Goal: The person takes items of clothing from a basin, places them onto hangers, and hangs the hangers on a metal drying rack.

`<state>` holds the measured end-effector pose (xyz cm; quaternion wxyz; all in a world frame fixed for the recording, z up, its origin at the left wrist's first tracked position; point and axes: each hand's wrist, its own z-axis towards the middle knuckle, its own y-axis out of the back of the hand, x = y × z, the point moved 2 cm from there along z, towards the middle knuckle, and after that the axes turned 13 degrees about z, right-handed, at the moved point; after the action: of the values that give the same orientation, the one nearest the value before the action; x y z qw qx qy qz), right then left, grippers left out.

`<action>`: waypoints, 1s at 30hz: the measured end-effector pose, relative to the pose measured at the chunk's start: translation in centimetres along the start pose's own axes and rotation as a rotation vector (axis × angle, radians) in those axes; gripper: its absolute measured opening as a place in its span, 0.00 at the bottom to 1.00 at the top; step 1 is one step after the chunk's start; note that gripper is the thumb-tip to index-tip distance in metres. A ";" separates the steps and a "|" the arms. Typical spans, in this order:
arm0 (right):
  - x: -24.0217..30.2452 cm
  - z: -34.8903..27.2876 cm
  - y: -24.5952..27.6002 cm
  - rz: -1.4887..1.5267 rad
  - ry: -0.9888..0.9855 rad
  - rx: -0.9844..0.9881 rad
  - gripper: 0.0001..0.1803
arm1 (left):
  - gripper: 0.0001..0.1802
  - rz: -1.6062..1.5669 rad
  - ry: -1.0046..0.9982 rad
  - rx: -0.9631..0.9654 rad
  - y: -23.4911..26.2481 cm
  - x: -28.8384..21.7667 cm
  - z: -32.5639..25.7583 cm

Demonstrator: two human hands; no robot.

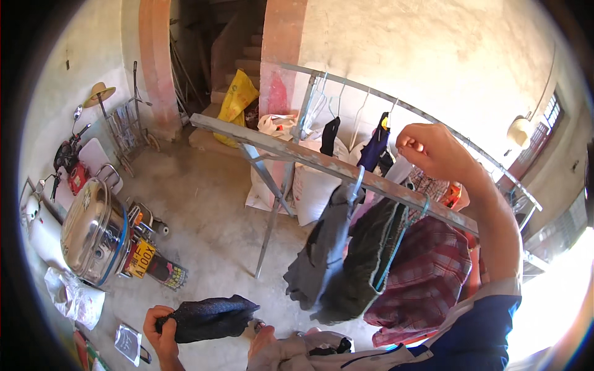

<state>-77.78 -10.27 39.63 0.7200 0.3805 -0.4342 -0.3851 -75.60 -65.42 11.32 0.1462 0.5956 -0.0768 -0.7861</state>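
My left hand [162,331] at the lower left grips a dark knitted garment [210,316]. A second hand [262,341] touches the garment's other end beside a grey bundle of clothes [309,349]; whose hand it is cannot be told. My right hand [427,148], on a blue-sleeved arm, is raised in a fist between the near metal rail [309,159] and the far rail [371,93]; nothing shows in it. On the near rail hang a grey garment [318,253], a dark garment [359,260] and a red plaid shirt [427,272].
Empty wire hangers [318,102] and a navy piece [374,148] hang on the far rail. White sacks [309,185] and a yellow bag [238,102] lie by the stairs [247,55]. A large steel pot [93,232] sits at the left, a straw hat [99,93] behind it.
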 end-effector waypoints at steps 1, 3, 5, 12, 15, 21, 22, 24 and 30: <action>-0.9 1.7 -0.5 -0.037 -0.035 0.005 0.07 | 0.07 -0.009 -0.008 0.031 0.0 0.5 1.1; -2.9 5.7 -1.9 -0.064 -0.084 0.008 0.07 | 0.08 0.001 -0.015 0.039 0.8 1.3 2.6; -5.1 9.3 -3.4 -0.089 -0.132 0.020 0.07 | 0.08 0.013 -0.014 0.047 1.5 1.7 3.6; -9.7 20.2 -7.7 -0.240 -0.059 0.011 0.08 | 0.12 -0.079 0.044 0.200 2.2 4.9 6.1; -11.0 24.3 -12.3 -0.190 -0.044 0.086 0.09 | 0.11 -0.088 0.093 0.185 1.2 4.5 6.2; -19.4 27.4 -21.7 -0.313 -0.314 0.194 0.21 | 0.10 -0.025 0.106 0.153 0.5 5.4 5.8; -20.2 27.5 -22.4 -0.314 -0.314 0.196 0.21 | 0.09 0.005 0.114 0.146 0.5 5.1 5.7; -22.1 27.3 -23.3 -0.164 -0.487 0.056 0.24 | 0.10 0.000 0.114 0.148 -0.2 4.6 5.8; -24.1 27.8 -25.0 -0.070 -0.522 0.042 0.22 | 0.10 -0.010 0.166 0.105 -1.3 5.2 5.2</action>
<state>-116.82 -5.21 18.80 0.5619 0.2977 -0.5997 -0.4859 -82.04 -66.19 7.61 0.1165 0.6661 -0.1026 -0.7296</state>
